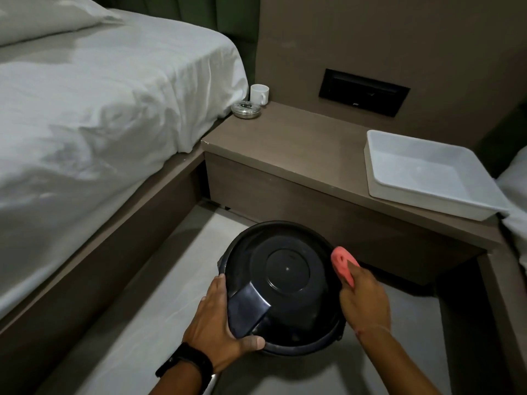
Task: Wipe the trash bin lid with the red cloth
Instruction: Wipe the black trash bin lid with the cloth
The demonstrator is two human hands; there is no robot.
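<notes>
1. Left hand (219, 323): clasped on the near-left edge of the lid (285, 283), thumb lying along the lower rim, fingers curled round the left side; a black watch (185, 363) sits on the wrist
2. Right hand (365, 300): closed round the cloth (343, 265), which sticks out above the fingers as a bunched pink-red wad
3. Cloth: pressed against the right edge of the lid, upper part
4. Lid: black, round, with a raised central disc and a flat flap at its lower left, beside the left palm; tilted toward the camera
5. Bin (302, 347): only a dark rim shows under the lid's near edge; whether lid and bin touch, cannot tell
6. Floor (148, 309): pale, glossy; bin stands on it between the bed frame and the side table
7. Side table (285, 143): brown, low, just behind the lid. On it at the far left, a white cup (259, 94) with a metal ashtray (245, 109) just in front; at the right end, a white tray (427, 178), overhanging the front edge slightly
8. Wall (399, 38): a black switch panel (363, 92) set above the table
9. Bed (99, 95): left of frame, rumpled white sheet, pillow (42, 18) at top left
</notes>
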